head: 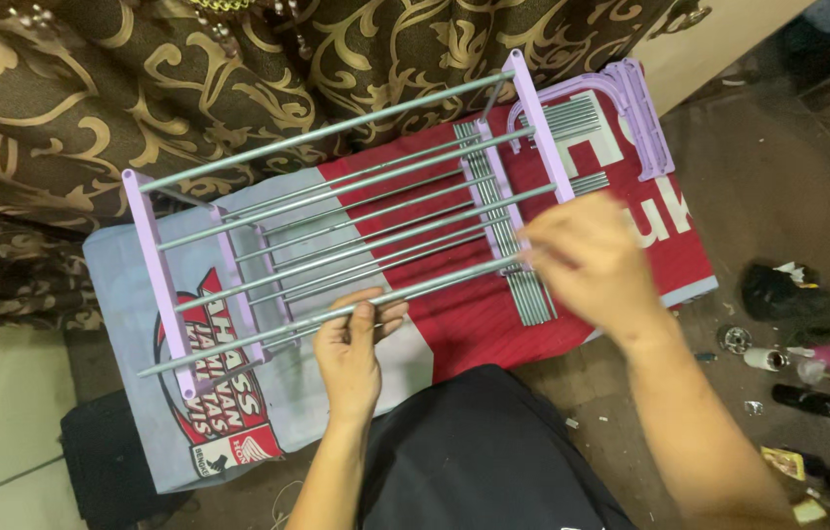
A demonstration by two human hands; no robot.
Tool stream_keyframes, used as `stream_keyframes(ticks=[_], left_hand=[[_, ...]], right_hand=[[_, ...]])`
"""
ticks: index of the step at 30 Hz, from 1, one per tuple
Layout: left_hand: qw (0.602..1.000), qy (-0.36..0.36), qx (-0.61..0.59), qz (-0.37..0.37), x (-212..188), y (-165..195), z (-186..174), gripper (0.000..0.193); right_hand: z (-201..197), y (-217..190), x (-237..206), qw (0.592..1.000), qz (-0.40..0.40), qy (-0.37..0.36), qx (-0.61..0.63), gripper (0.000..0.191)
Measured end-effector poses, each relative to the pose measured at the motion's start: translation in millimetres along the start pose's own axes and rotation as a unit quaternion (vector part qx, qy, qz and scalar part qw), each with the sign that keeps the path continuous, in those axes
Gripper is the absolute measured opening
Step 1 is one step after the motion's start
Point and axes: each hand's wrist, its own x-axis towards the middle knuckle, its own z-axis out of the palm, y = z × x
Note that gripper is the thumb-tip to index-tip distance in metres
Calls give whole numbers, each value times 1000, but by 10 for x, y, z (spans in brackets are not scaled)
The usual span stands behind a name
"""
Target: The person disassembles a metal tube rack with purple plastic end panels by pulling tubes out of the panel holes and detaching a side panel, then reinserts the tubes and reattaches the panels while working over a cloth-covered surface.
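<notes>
My left hand (pixel 351 348) is closed around the nearest grey rod (pixel 336 314) of the drying rack (pixel 336 221), fingers curled over it, thumb side toward me. My right hand (pixel 587 265) is at the far end of that same rod, next to the right lilac side bar (pixel 537 128); it's motion-blurred, so I can't tell whether the fingers are pinching the rod tip or just pushing on it. The rack lies flat on a red and grey printed banner (pixel 454 324) spread over the floor, in front of a brown curtain with gold scrolls (pixel 91 88). Progress, judging from how things lie: several long rods already span between the left lilac side bar (pixel 155 275) and the right one, so the upper tier looks mostly assembled. The near rod's left end pokes out past the left bar, so this one looks not seated yet. Still left, I'd say: a bundle of loose grey rods (pixel 523 285) lying on the banner under the frame, plus a spare lilac frame piece (pixel 636 113) at the far right, unattached. Small bottles and clutter (pixel 788 363) sit on the floor well to the right, untouched.
</notes>
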Motion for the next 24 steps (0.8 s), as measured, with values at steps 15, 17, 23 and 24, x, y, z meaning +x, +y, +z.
stream_keyframes(ticks=[15, 17, 23, 24], left_hand=[[999, -38, -5, 4, 146, -393, -113, 32], [999, -35, 6, 1, 147, -400, -94, 32], [999, -37, 4, 12, 135, -386, -73, 32], [999, -38, 4, 16, 133, -387, -73, 32]], right_hand=[[486, 669, -949, 887, 360, 53, 285, 36], [461, 621, -929, 896, 360, 47, 256, 37], [413, 488, -840, 909, 354, 41, 218, 37], [412, 479, -831, 911, 352, 39, 211, 37]])
